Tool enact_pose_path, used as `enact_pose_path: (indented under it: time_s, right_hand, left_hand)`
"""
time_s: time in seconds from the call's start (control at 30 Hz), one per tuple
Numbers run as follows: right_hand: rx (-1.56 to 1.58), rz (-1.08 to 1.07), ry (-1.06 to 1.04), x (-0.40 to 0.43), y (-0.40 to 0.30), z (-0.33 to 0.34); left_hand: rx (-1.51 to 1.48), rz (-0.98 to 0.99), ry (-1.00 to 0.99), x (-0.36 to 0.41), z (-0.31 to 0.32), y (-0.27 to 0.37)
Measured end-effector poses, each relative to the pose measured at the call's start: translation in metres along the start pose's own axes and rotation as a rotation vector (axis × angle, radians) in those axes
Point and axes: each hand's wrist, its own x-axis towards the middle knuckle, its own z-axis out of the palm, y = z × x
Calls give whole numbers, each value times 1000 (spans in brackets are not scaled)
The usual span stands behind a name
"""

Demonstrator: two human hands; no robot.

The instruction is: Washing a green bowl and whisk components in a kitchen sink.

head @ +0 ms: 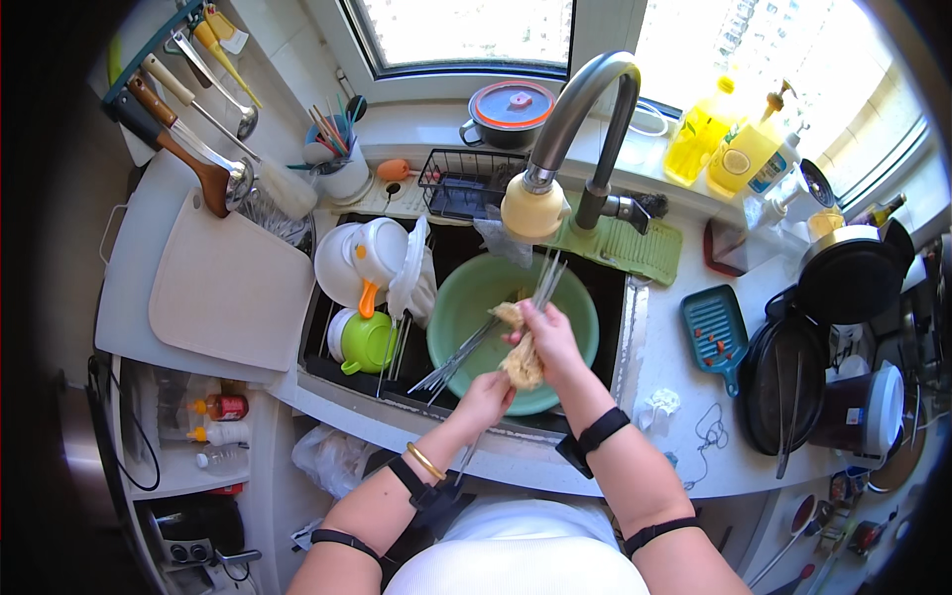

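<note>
A green plastic basin (513,335) stands in the dark sink, under the cream spout head (532,212) of a gooseneck faucet. Above the basin, my right hand (552,338) is closed around a tan, fibrous scrubber (524,364) wrapped on thin metal rods (549,279). Lower and to the left, my left hand (483,401) grips the near ends of the rods, just beside the scrubber. More thin metal rods (457,361) lean on the basin's left rim. What lies inside my fingers is partly hidden.
Left of the basin, a rack holds white bowls (346,264) and a lime green cup (368,343). A cutting board (230,282) lies farther left. On the right are a blue ridged dish (714,331), crumpled tissue (662,405) and black pans (781,379). Soap bottles (699,141) line the windowsill.
</note>
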Motion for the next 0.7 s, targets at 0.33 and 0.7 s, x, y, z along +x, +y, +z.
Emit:
enact_pose_path:
  time_s: [0.33, 0.7]
  right_hand:
    - [28, -88, 67, 32, -33, -40]
    - [-243, -352, 387, 41, -31, -111]
  left_hand:
    - [297, 122, -143, -16, -27, -1]
    - [501, 9, -166, -19, -62, 5]
